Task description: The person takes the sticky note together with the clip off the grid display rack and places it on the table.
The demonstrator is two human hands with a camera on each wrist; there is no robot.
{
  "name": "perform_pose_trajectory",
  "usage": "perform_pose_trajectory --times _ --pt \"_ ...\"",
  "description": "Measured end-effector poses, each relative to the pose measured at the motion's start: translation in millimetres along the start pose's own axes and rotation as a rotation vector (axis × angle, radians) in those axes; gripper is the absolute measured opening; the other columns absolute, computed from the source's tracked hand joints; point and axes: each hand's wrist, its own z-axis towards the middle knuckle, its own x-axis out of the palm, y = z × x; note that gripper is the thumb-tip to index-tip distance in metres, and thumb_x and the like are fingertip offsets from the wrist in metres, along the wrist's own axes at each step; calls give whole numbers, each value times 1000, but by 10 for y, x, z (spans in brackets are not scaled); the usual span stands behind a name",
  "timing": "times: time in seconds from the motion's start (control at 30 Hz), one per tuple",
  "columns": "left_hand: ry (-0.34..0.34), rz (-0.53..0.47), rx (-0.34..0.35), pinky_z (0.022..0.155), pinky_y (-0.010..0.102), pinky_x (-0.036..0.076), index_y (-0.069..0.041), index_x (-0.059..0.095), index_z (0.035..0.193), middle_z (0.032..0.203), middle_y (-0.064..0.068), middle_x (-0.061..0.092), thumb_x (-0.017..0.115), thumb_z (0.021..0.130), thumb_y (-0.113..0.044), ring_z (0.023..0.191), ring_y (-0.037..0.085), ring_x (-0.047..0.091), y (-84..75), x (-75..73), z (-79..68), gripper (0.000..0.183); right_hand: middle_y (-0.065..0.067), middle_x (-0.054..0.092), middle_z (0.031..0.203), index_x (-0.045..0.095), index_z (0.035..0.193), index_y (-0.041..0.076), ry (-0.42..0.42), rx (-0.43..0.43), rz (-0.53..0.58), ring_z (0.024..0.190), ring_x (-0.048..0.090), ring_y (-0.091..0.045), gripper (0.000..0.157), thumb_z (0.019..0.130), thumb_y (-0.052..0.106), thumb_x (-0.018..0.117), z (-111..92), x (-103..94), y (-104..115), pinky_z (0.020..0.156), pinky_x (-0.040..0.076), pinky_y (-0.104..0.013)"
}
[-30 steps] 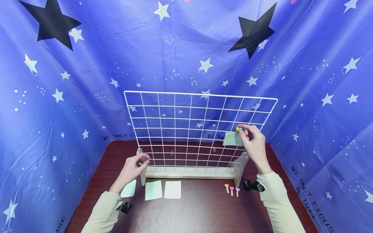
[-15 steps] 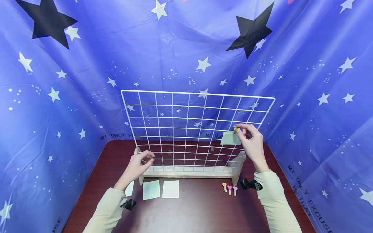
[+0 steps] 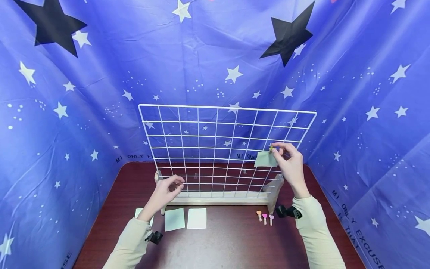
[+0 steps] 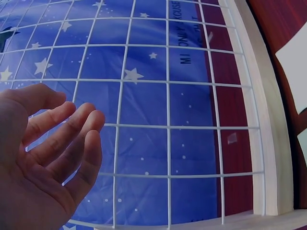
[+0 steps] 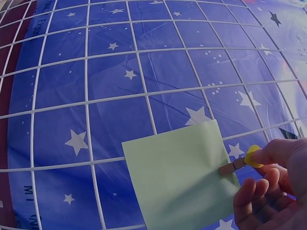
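My right hand (image 3: 291,164) pinches a small wooden clothespin (image 5: 232,166) by its yellow heart (image 5: 253,156). The clothespin's tip overlaps the edge of a pale green paper square (image 5: 180,177), which lies against the white wire grid (image 3: 216,129) on its right side. Whether the clothespin also grips a wire cannot be made out. In front of the grid's lower left, my left hand (image 3: 165,192) hovers with loosely bent fingers (image 4: 91,153) and nothing in them.
The grid stands in a pale wooden base (image 3: 218,201) on a dark red table (image 3: 228,243). Before it lie a green paper square (image 3: 174,219), a white one (image 3: 196,218) and another partly behind my left wrist (image 3: 139,213). Orange (image 3: 259,216), pink (image 3: 265,219) and lilac (image 3: 271,219) heart clothespins lie at right.
My left hand has drifted to the right along the grid's lower left. The right hand stays at the same spot, still pinching the clothespin; the whole view has shifted slightly.
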Motion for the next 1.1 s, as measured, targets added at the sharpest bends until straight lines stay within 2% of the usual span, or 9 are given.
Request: perform_pose_trajectory --times 0.13,0.3,0.5,0.8,1.1 --pt "-4 -9 13 53 23 48 -5 66 96 81 -4 68 69 84 1 66 4 58 -28 21 37 13 -17 47 74 67 99 -13 1 0 7 62 43 -6 15 85 -13 62 1 -2 -5 51 34 -14" --pt "1 -49 7 53 23 50 -7 66 95 80 0 69 68 84 2 67 6 61 -103 47 102 14 -16 47 74 67 100 -13 8 3 3 62 44 -5 15 85 -12 63 -3 -18 -20 50 34 -15" --pt "14 -57 3 57 24 52 -8 66 97 83 2 70 67 86 -1 71 8 63 -223 104 280 13 -12 47 73 67 100 -12 -1 0 -4 61 43 -4 15 85 -10 64 1 -38 -58 50 33 -14" --pt "42 -103 55 59 25 53 -6 67 98 86 2 70 67 87 -2 75 10 65 -402 207 538 12 -14 47 74 67 100 -13 20 -21 14 62 43 -6 15 85 -11 64 -3 -43 -87 50 33 -14" --pt "66 -122 89 59 27 53 -5 66 97 85 5 71 66 86 -1 72 9 64 -513 296 665 12 -13 47 74 67 100 -12 35 -14 20 61 43 -6 15 86 -10 64 13 -33 -69 50 33 -15"
